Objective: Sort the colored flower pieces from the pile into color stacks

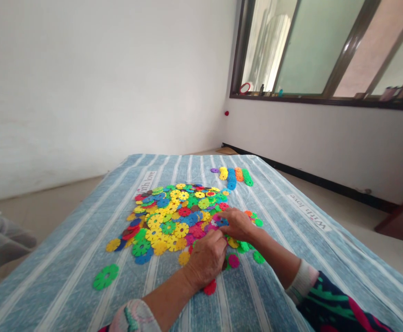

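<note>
A heap of flat, notched plastic discs (168,227) in many colours lies in the middle of the cloth-covered table. My left hand (208,258) rests at the heap's near right edge, its fingers curled inward; whatever they hold is hidden beneath the hand. Just beyond it, my right hand (237,224) reaches into the right side of the heap. Its thumb and fingers are apart, with a blue disc (223,222) between their tips. Close below the left hand is a red disc (210,287), and a pink disc (233,261) lies to its right.
Discs stacked into short rows by colour, among them a blue row (232,179) and a green row (247,177), lie behind the heap. A lone green disc (105,276) sits at front left. Blue striped cloth (66,258) covers the table; beyond are white walls and a window (318,50).
</note>
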Motion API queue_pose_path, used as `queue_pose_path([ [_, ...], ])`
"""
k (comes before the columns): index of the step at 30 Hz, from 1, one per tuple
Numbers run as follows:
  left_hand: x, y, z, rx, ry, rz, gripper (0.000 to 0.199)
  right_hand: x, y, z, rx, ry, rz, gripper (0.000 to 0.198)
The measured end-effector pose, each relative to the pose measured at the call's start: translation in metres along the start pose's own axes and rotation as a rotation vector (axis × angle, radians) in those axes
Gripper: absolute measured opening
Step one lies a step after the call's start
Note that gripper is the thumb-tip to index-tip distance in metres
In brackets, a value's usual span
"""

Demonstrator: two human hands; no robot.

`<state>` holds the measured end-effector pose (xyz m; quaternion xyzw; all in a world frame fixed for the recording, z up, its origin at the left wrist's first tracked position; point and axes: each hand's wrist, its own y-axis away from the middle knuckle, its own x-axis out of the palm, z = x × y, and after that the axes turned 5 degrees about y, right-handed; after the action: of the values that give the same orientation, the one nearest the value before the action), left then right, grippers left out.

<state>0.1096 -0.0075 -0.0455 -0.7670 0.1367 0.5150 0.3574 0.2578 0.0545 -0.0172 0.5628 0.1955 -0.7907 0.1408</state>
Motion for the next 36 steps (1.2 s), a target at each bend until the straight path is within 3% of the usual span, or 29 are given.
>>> queue_pose_path([
  [5, 0.001, -0.001, 0.001, 0.002, 0.011, -0.013, 0.018, 0.002, -0.006, -0.008, 0.033, -0.145, -0.048, 0.03],
  [15, 0.009, 0.001, 0.007, 0.017, 0.07, -0.031, 0.019, 0.001, -0.001, -0.053, 0.155, -0.536, -0.134, 0.04],
  [23, -0.002, -0.002, 0.001, 0.048, 0.066, -0.166, 0.015, 0.006, 0.009, -0.048, 0.101, -0.59, -0.153, 0.041],
  [29, -0.004, -0.002, -0.004, 0.068, 0.089, -0.012, 0.032, 0.008, 0.019, -0.052, 0.119, -0.762, -0.126, 0.045],
  [36, -0.005, -0.003, -0.001, 0.088, 0.084, 0.055, 0.014, 0.0, 0.025, -0.054, 0.246, -0.812, -0.14, 0.043],
])
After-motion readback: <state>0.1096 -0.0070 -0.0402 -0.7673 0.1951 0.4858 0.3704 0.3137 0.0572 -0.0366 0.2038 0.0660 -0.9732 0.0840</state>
